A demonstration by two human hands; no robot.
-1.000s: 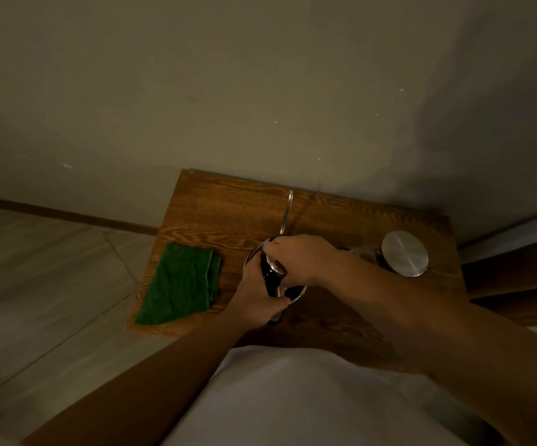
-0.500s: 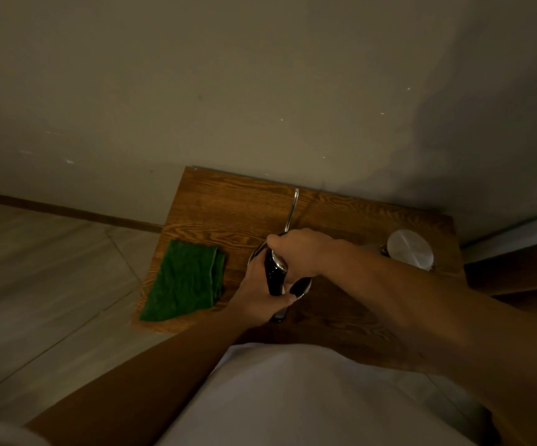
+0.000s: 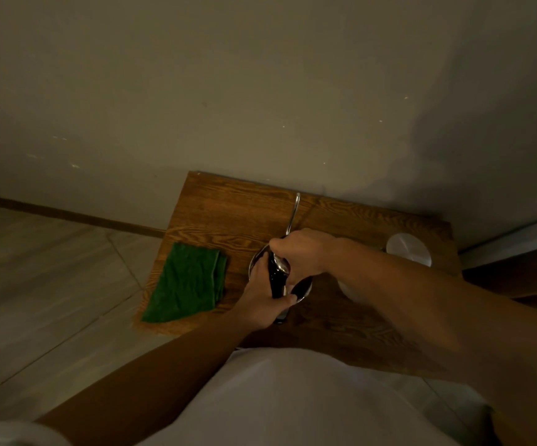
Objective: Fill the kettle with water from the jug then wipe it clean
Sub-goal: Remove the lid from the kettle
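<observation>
A small wooden table (image 3: 228, 214) with strong brown grain stands against a plain grey-beige wall (image 3: 260, 91), and pale floor tiles (image 3: 35, 268) spread to its left. In the middle of the tabletop sits a shiny steel kettle (image 3: 304, 286) with a thin curved gooseneck spout (image 3: 294, 212) pointing away toward the wall and a glossy black handle (image 3: 276, 278) facing the person. Both hands are together on this kettle. The left hand (image 3: 260, 299) comes in from the lower left and is wrapped around the black handle, with its thumb lying across the near end. The right hand (image 3: 302, 252) reaches across from the right and is curled down over the top of the kettle, covering the lid area; exactly what its fingers pinch under the palm cannot be told in the dim light. Just left of the kettle, apart from it, lies a folded dark green cloth (image 3: 186, 281), flat on the wood near the table's left edge. At the right rear of the table stands a jug (image 3: 408, 251) with a round, pale metallic lid on top; most of its body is hidden behind the right forearm, and a pale rounded part shows below that arm. A white garment (image 3: 293, 397) fills the bottom of the view.
</observation>
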